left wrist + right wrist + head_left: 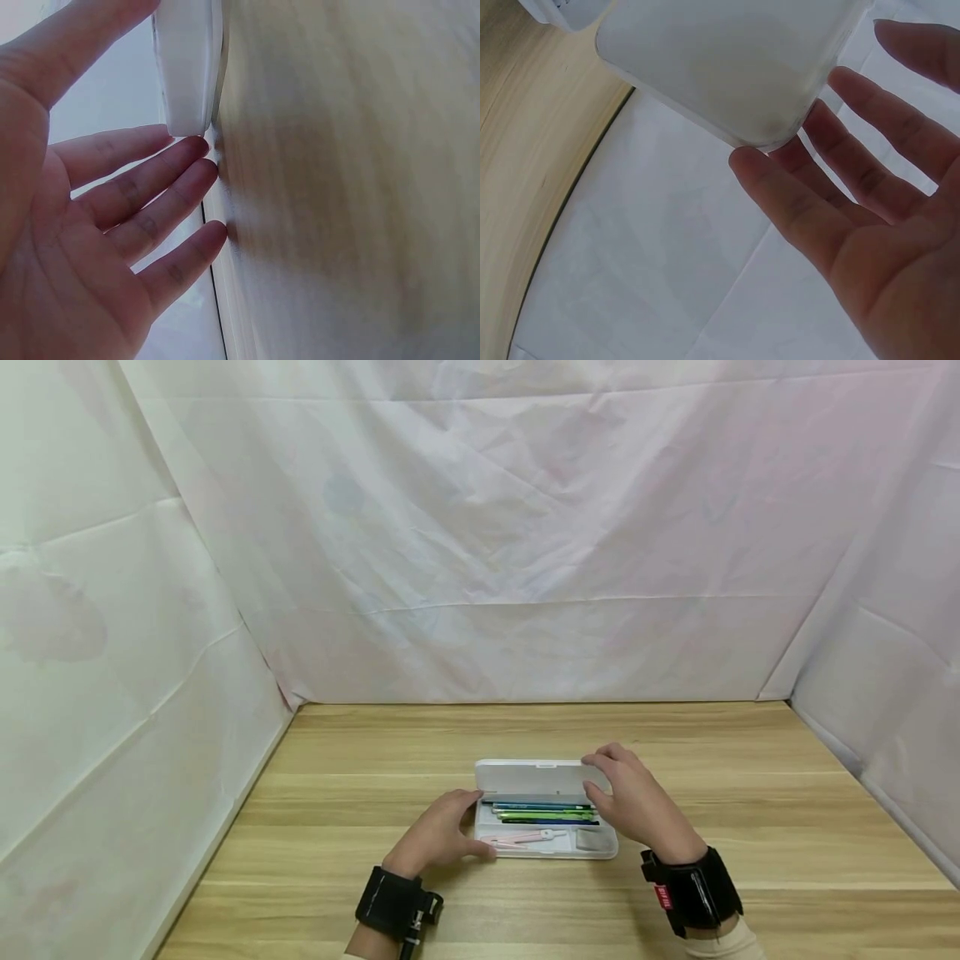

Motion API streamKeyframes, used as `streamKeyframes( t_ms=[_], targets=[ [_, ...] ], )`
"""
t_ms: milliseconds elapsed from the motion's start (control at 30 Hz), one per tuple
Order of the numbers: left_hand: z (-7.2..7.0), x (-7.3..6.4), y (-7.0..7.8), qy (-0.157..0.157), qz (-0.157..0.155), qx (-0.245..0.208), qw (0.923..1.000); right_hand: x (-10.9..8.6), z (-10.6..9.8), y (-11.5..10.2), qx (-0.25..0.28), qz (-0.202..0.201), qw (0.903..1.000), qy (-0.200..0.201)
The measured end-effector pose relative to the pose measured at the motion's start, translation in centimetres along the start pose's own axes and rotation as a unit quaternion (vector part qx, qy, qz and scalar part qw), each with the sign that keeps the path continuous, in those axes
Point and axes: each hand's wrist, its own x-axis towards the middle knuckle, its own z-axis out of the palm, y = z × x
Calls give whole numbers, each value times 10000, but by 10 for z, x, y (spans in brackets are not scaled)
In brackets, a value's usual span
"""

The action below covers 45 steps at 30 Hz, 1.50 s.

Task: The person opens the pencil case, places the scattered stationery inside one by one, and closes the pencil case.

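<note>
A white pencil case (543, 853) lies with its lid (525, 775) raised at the back. Inside are several blue and green pencils (543, 815), a pink compass (528, 837) and a whitish block (592, 840). My left hand (438, 832) holds the case's left end, thumb at the front and index finger at the back corner. At the lid's right corner, my right hand (637, 802) touches the edge with its fingertips. In the right wrist view, the thumb (922, 52) stands apart from the lid (720, 67).
The wooden table (360, 752) extends around the case. White cloth (525, 527) hangs behind it and along both sides. Black bands (693, 893) circle both wrists.
</note>
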Motion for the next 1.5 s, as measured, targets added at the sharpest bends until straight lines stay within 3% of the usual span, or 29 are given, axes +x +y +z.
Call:
streamKeyframes(
  t_ms=[300,600,833,967,1133,1500],
  targets=[
    [-3,-2,2,7,41,39,10000,-4,-9,-5,86,96,9992,-376],
    [-15,-9,0,63,-193,-179,9996,-5,-15,-11,287,253,9945,-978],
    [-24,-13,14,322,389,-71,9987,-7,-12,-13,497,486,9849,-1585],
    [-23,-13,26,415,829,69,9957,-7,-9,-12,535,353,9805,-1855],
    [-18,-11,37,443,1347,555,9883,-8,-5,-11,461,180,9802,-1916],
    [-6,-7,42,298,1481,1088,9825,-9,4,-12,516,2,9810,-1871]
  ],
)
